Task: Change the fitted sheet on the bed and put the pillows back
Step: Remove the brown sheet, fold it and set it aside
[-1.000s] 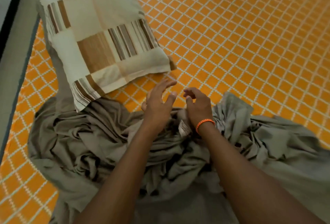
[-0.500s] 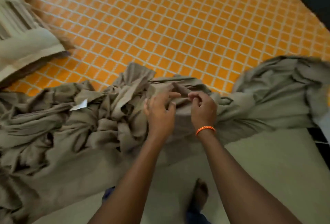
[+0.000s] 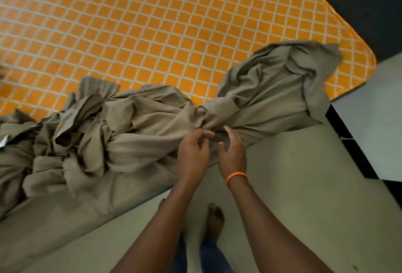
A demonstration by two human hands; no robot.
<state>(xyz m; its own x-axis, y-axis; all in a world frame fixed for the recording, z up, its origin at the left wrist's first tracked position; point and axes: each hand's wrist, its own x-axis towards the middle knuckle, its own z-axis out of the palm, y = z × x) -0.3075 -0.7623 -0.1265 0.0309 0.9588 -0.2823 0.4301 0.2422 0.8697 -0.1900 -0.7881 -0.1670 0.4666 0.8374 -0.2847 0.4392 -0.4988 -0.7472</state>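
Note:
A crumpled taupe fitted sheet (image 3: 134,133) lies in a long bunch along the near edge of the orange lattice-patterned mattress (image 3: 174,33), hanging partly over its side. One end of the sheet is piled by the mattress's right corner (image 3: 367,59). My left hand (image 3: 192,155) hovers at the bunch's narrow middle with its fingers loosely curled, holding nothing I can see. My right hand (image 3: 232,153), with an orange band at the wrist, pinches a dark fold of the sheet between thumb and fingers. No pillow is in view.
I stand on pale floor tiles (image 3: 315,196) beside the bed, my bare feet (image 3: 215,218) close to its edge. A black strip (image 3: 348,142) crosses the floor at right. Dark space (image 3: 359,0) lies beyond the mattress's far right edge. A white tag (image 3: 4,141) shows at far left.
My view and both hands have shifted right along the sheet toward the mattress corner. The patchwork pillow has left the view. My left hand has loosened its pinch on the sheet.

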